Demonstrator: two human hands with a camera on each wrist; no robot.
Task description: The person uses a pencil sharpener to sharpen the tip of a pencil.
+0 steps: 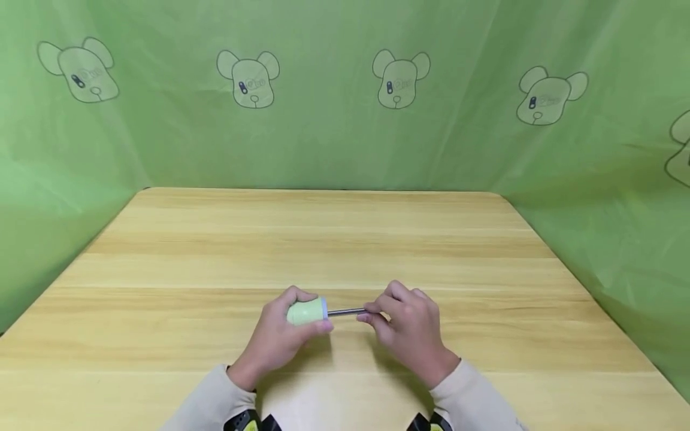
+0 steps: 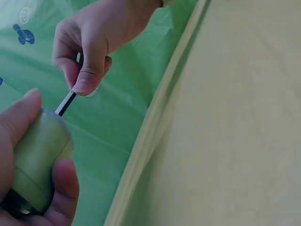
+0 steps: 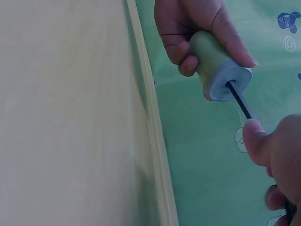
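My left hand (image 1: 276, 335) grips a short, pale green screwdriver handle (image 1: 304, 312) with a blue-grey end that faces right. From the middle of that end a thin metal shaft (image 1: 346, 312) sticks out, as the right wrist view also shows. My right hand (image 1: 411, 326) pinches this shaft between thumb and fingers, a little way out from the handle. The fingers hide the shaft's far end in the head view. In the left wrist view, a dark length of shaft shows behind the right thumb (image 2: 83, 84). Both hands are held above the near part of the table.
A wood-grain table (image 1: 334, 239) spreads out in front of me. Green sheeting (image 1: 323, 149) with printed bear heads hangs along the back and both sides. The table's near edge (image 3: 153, 103) runs through the right wrist view.
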